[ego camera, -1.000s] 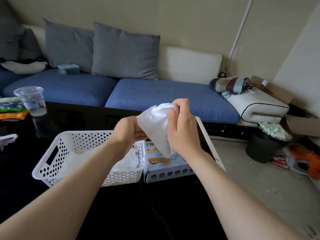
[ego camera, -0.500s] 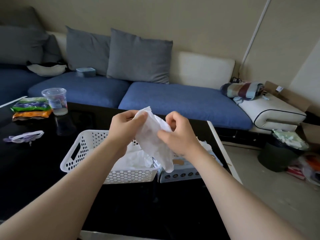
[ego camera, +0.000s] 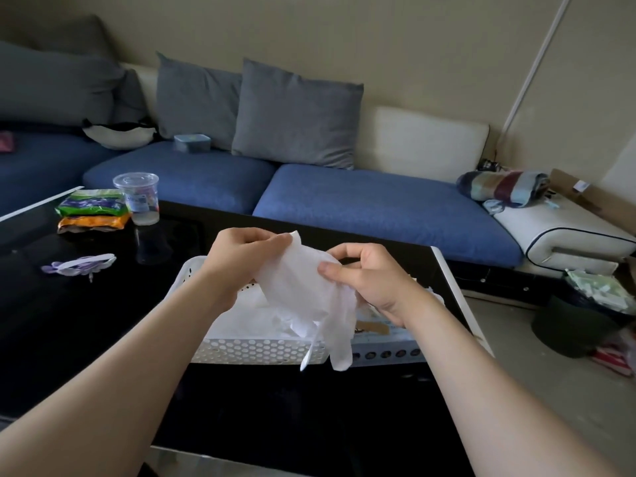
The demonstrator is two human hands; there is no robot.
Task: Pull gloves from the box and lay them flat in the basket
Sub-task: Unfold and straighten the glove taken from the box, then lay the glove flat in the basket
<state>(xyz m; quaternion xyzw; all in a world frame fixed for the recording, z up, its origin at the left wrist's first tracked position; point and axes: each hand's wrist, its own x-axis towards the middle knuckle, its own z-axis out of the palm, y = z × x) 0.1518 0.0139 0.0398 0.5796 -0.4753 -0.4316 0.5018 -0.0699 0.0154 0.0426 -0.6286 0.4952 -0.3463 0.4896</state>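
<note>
Thumb and fingers of the left hand (ego camera: 241, 256) are pinching the top of a thin white translucent glove (ego camera: 303, 290) above the white perforated plastic basket (ego camera: 258, 351); the right hand (ego camera: 370, 280) is pinching its side. Crumpled white gloves (ego camera: 247, 318) are lying inside the basket, a printed cardboard box (ego camera: 378, 346) just beside it.

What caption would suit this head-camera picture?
Left hand and right hand pinch a white glove above the perforated basket beside the glove box.

Limp white glove (ego camera: 303, 290) above basket (ego camera: 254, 351)
</note>
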